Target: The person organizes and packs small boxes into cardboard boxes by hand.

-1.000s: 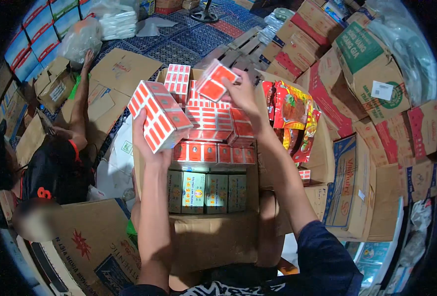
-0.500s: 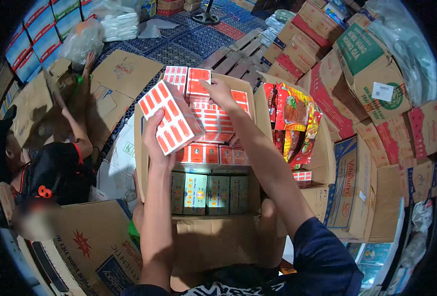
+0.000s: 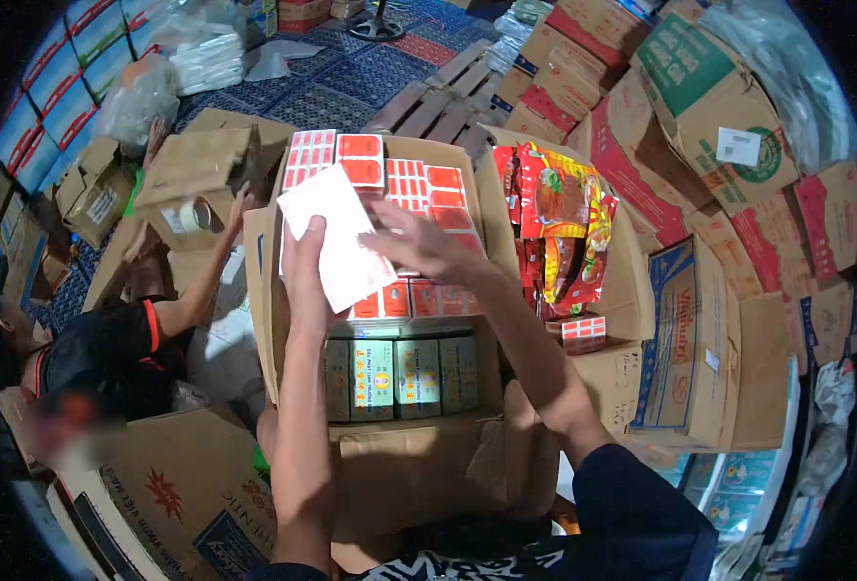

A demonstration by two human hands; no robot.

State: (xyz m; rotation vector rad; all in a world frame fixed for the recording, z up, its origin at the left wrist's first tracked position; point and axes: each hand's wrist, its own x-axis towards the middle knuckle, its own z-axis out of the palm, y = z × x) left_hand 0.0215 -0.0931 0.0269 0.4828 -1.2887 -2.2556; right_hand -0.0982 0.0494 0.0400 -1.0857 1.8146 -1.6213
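Observation:
My left hand (image 3: 303, 276) is closed on a pack (image 3: 339, 242), thumb across its plain white face. It is tilted above an open cardboard carton (image 3: 424, 474). My right hand (image 3: 424, 247), a little blurred, is just right of the pack with fingers stretched out; whether they touch it I cannot tell. Inside the carton, red-and-white packs of small boxes (image 3: 421, 184) fill the far part. Nearer me stands a row of pale green boxes (image 3: 395, 380).
To the right, another carton (image 3: 627, 290) holds red-and-yellow food packets (image 3: 564, 208) and a small red-and-white pack (image 3: 583, 334). Piled cartons (image 3: 680, 174) rise beyond it. At left a co-worker (image 3: 99, 339) handles a brown box (image 3: 201, 165) bearing a tape roll (image 3: 196, 215).
The pack in my left hand has turned from its red-patterned side to a white face. My right hand has left the far packs and come back beside it. The co-worker's box has shifted.

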